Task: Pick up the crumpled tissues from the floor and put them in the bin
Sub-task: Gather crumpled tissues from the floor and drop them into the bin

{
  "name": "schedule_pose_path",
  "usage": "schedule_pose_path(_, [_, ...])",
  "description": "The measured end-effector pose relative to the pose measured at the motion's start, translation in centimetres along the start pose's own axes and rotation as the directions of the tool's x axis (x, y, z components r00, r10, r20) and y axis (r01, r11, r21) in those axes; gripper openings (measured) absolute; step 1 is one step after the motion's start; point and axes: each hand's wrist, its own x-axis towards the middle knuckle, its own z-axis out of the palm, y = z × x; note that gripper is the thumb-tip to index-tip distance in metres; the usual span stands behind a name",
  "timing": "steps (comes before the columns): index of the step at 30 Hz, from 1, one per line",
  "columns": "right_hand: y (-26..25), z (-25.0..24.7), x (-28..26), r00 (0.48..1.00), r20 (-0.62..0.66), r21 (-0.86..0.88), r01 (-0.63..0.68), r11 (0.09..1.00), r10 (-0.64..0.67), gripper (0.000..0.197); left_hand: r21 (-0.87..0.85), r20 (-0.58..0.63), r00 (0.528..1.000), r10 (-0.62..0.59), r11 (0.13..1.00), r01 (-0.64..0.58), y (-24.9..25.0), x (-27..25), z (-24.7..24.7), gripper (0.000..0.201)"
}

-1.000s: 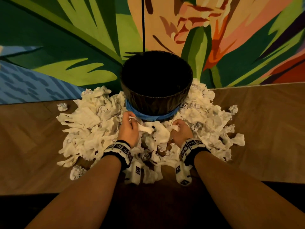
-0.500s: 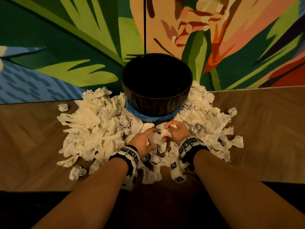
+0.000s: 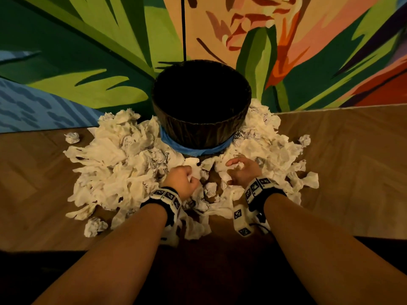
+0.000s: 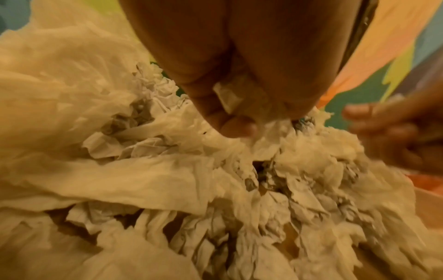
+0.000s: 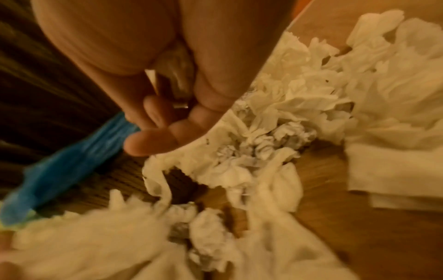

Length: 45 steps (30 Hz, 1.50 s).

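Note:
A dark round bin (image 3: 201, 128) with a blue band (image 3: 193, 149) stands against the wall. White crumpled tissues (image 3: 114, 168) lie heaped on the floor around it. Just in front of the bin, my left hand (image 3: 190, 179) is curled into a fist gripping a crumpled tissue (image 4: 228, 98). Beside it, a little apart, my right hand (image 3: 236, 170) curls its fingers round a small tissue wad (image 3: 240, 165), seen tucked in the palm (image 5: 173, 60) in the right wrist view. Both hands are low over the pile.
A painted wall (image 3: 88, 62) rises right behind the bin. Wooden floor (image 3: 352, 161) spreads left and right of the heap. Loose tissue balls lie apart at the far left (image 3: 72, 137), near left (image 3: 95, 226) and right (image 3: 305, 140).
The hands, which met in the middle half a second ago, have drawn apart. My left hand has closed into a fist on a tissue; the right still holds its wad.

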Motion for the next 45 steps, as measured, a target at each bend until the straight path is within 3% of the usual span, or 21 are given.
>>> schedule_pose_path(3, [1.6, 0.1, -0.5, 0.981, 0.177, -0.332, -0.014, 0.943, 0.077, 0.041, -0.062, -0.084, 0.994, -0.070, 0.996, 0.065, -0.5, 0.1, -1.2, 0.016])
schedule_pose_path(4, [2.3, 0.5, -0.9, 0.953, 0.291, -0.517, 0.080, 0.852, 0.087, 0.046, -0.112, -0.107, 0.991, -0.080, 0.991, 0.068, -0.8, 0.0, -1.5, 0.017])
schedule_pose_path(6, [3.5, 1.8, -1.9, 0.892, 0.429, -0.795, 0.298, 0.529, 0.143, 0.056, -0.202, -0.126, 0.989, -0.082, 0.978, 0.055, -1.1, -0.4, -2.0, 0.016])
schedule_pose_path(7, [4.1, 2.4, -2.1, 0.865, 0.468, -0.828, 0.357, 0.432, 0.183, 0.055, -0.234, -0.120, 0.989, -0.083, 0.971, 0.053, -1.1, -0.5, -2.2, 0.014])
schedule_pose_path(10, [5.1, 3.8, -2.0, 0.811, 0.510, -0.851, 0.428, 0.305, 0.286, 0.050, -0.243, -0.063, 0.994, -0.093, 0.967, 0.075, -1.1, -0.9, -2.2, 0.010])
schedule_pose_path(13, [5.4, 4.1, -2.0, 0.845, 0.492, -0.864, 0.446, 0.232, 0.209, 0.046, -0.173, -0.054, 0.998, 0.013, 0.985, -0.022, -1.4, -1.2, -2.2, 0.014])
schedule_pose_path(14, [5.3, 4.0, -1.9, 0.865, 0.482, -0.864, 0.442, 0.242, 0.142, 0.041, -0.173, -0.077, 0.996, 0.034, 0.984, -0.047, -1.6, -1.3, -2.4, 0.014])
schedule_pose_path(17, [4.6, 3.1, -1.5, 0.915, 0.399, -0.833, 0.386, 0.396, -0.051, 0.020, -0.243, -0.158, 0.987, 0.000, 0.969, -0.039, -2.0, -1.0, -3.2, 0.014])
schedule_pose_path(20, [3.3, 2.3, -1.0, 0.963, 0.246, -0.710, 0.256, 0.656, -0.109, 0.020, -0.319, -0.239, 0.967, -0.093, 0.948, 0.012, -1.9, -0.5, -4.4, 0.018])
schedule_pose_path(22, [2.0, 1.4, -0.8, 0.984, 0.137, -0.622, 0.177, 0.763, -0.116, 0.022, -0.328, -0.345, 0.930, -0.131, 0.944, 0.011, -1.6, -0.1, -5.6, 0.025])
schedule_pose_path(24, [0.2, 0.1, -0.8, 0.988, 0.041, -0.570, 0.145, 0.809, -0.148, 0.027, -0.385, -0.476, 0.863, -0.170, 0.923, -0.030, -1.1, 0.4, -7.3, 0.022])
schedule_pose_path(26, [-1.7, -1.1, -1.1, 0.978, -0.101, -0.410, 0.125, 0.904, -0.181, 0.041, -0.437, -0.610, 0.758, -0.232, 0.896, -0.077, -0.3, 1.0, -9.5, 0.021])
schedule_pose_path(28, [-4.1, -2.4, -1.3, 0.958, -0.225, -0.088, 0.161, 0.983, -0.177, 0.036, -0.468, -0.702, 0.663, -0.260, 0.870, -0.154, 1.0, 1.6, -12.0, 0.022])
schedule_pose_path(30, [-6.9, -3.6, -1.2, 0.922, -0.323, 0.126, 0.267, 0.955, -0.215, 0.021, -0.487, -0.742, 0.636, -0.211, 0.821, -0.297, 2.9, 2.2, -14.3, 0.015])
schedule_pose_path(33, [-12.0, -4.9, -1.4, 0.785, -0.535, 0.104, 0.427, 0.898, -0.312, 0.025, -0.567, -0.666, 0.739, -0.102, 0.713, -0.413, 5.6, 3.5, -16.5, 0.020])
schedule_pose_path(35, [-15.2, -5.3, -1.6, 0.692, -0.608, 0.044, 0.518, 0.854, -0.388, 0.037, -0.553, -0.578, 0.816, -0.019, 0.745, -0.374, 7.1, 4.5, -17.2, 0.030])
schedule_pose_path(36, [-16.6, -5.2, -1.8, 0.676, -0.621, 0.047, 0.538, 0.842, -0.397, 0.043, -0.529, -0.525, 0.851, 0.024, 0.774, -0.349, 7.8, 5.0, -17.4, 0.034])
schedule_pose_path(39, [-19.7, -4.3, -2.4, 0.702, -0.582, 0.082, 0.553, 0.829, -0.411, 0.054, -0.410, -0.398, 0.913, 0.093, 0.872, -0.268, 9.0, 6.5, -17.4, 0.045])
schedule_pose_path(42, [-21.1, -2.7, -2.5, 0.791, -0.376, 0.004, 0.522, 0.853, -0.483, 0.030, -0.172, -0.340, 0.932, 0.127, 0.966, -0.195, 9.2, 7.8, -17.0, 0.044])
schedule_pose_path(44, [-21.5, -1.6, -2.2, 0.845, -0.238, -0.051, 0.482, 0.875, -0.479, 0.026, -0.006, -0.301, 0.944, 0.133, 0.990, -0.141, 9.1, 8.4, -16.6, 0.040])
schedule_pose_path(45, [-21.5, -1.0, -2.0, 0.841, -0.210, -0.120, 0.484, 0.867, -0.499, 0.025, 0.068, -0.287, 0.949, 0.127, 0.991, -0.113, 9.1, 8.6, -16.5, 0.039])
